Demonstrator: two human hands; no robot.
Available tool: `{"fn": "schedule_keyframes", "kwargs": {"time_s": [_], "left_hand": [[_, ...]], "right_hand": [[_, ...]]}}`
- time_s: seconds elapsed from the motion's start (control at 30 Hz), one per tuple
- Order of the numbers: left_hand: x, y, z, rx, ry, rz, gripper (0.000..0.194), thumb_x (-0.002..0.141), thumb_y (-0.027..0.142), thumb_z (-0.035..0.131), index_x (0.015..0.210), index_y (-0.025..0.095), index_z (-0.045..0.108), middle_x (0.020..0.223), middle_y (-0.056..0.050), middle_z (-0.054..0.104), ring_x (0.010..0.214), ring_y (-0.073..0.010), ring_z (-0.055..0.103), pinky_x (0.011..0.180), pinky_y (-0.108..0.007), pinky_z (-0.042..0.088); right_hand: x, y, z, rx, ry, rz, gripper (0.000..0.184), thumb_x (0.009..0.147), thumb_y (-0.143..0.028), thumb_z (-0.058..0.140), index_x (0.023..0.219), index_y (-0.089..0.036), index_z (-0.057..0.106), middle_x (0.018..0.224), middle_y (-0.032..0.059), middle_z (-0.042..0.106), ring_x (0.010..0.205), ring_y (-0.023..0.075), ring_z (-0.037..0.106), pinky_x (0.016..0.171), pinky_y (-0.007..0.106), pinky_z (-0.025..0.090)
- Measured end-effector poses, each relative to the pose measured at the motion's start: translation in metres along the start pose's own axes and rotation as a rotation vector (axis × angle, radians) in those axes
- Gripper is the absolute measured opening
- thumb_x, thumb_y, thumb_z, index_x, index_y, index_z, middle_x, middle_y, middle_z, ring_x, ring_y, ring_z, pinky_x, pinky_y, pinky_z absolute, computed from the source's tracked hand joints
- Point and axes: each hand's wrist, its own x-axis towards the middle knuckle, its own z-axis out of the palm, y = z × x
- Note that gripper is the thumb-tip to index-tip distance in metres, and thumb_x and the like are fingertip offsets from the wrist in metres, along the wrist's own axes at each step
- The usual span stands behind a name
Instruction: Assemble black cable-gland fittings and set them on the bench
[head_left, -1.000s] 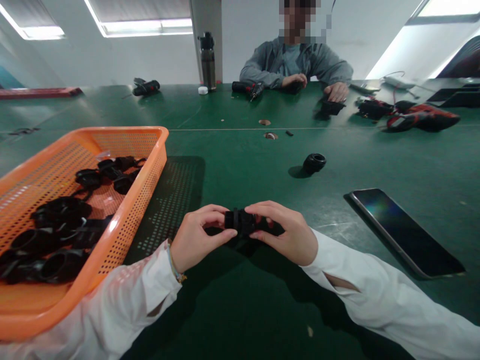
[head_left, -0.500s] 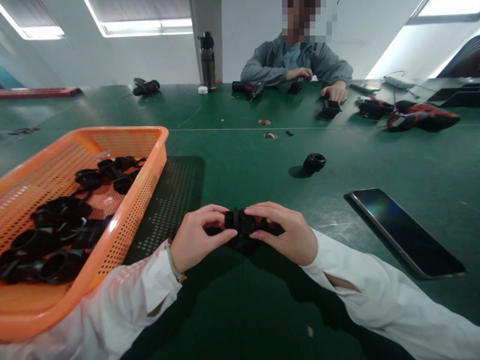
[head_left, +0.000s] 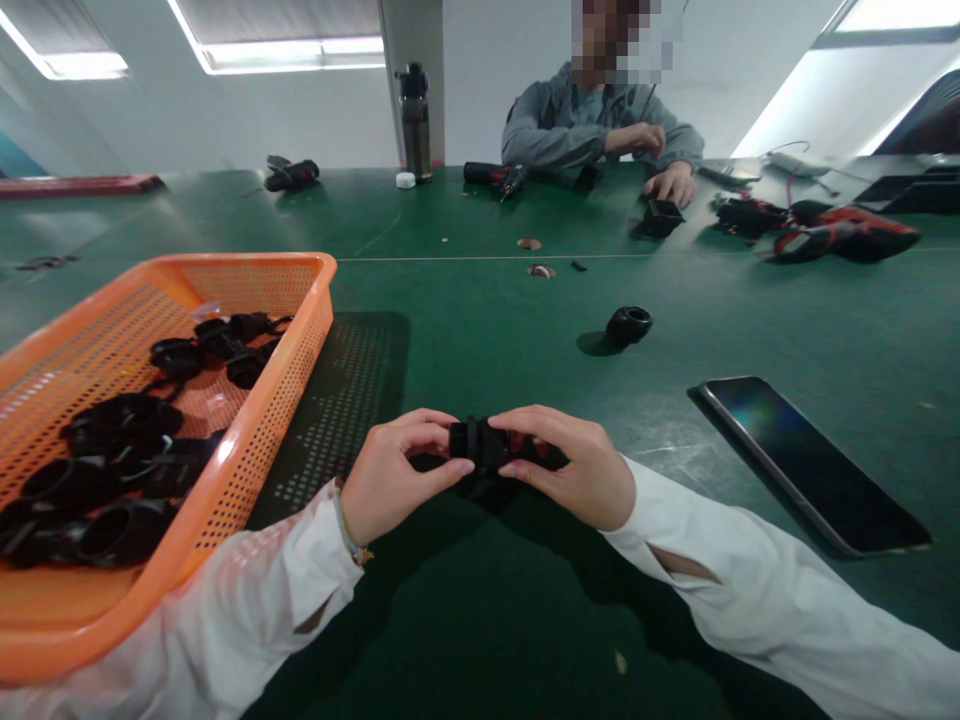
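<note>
While pinching with bare fingers (head_left: pixel 427 419), holds a small black ringed fitting (head_left: pixel 480 443) sideways at the green desk (head_left: pixel 450 640), well in from the far edge. Cannot tell whether held clear of the surface or touching it. Closes the left hand (head_left: pixel 409 460) on the left end and the right hand (head_left: pixel 574 465) on the right end, leaving the middle bare between the thumbs. Wears loose white sleeves (head_left: pixel 694 545), plus a thin bracelet (head_left: pixel 352 530) at the left wrist.

Has, just beside the left sleeve, an orange perforated basket (head_left: pixel 300 330) with black parts (head_left: pixel 124 425) jumbled between its edges. Has, beyond the right hand, a second black fitting (head_left: pixel 628 325), hollow end showing, and toward the desk's right edge a phone (head_left: pixel 814 465), flat, dark screen up.

Shows, along the far edge, an upright bottle (head_left: pixel 416 125), a white cap (head_left: pixel 406 181) and a drill-like tool (head_left: pixel 495 178). Faces, across that edge, a person in a grey jacket (head_left: pixel 555 130), with one hand (head_left: pixel 673 183) at a black boxy part (head_left: pixel 661 217).
</note>
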Motion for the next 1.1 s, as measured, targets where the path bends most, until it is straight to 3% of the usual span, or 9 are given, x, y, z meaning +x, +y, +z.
{"fn": "schedule_keyframes", "kwargs": {"time_s": [1.1], "left_hand": [[0.0001,-0.0005,0.0000,0.007,-0.010,-0.001,0.009,0.069,0.022,0.067,0.066,0.013,0.068,0.089,-0.008,0.066,0.076,-0.0162,0.064,0.068,-0.024,0.051]], "right_hand": [[-0.0006,-0.0008,0.0008,-0.041,-0.015,0.026,0.026,0.083,-0.027,0.059,0.107,-0.016,0.061,0.091,0.0064,0.072,0.072,0.0138,0.066,0.061,0.021,0.053]]}}
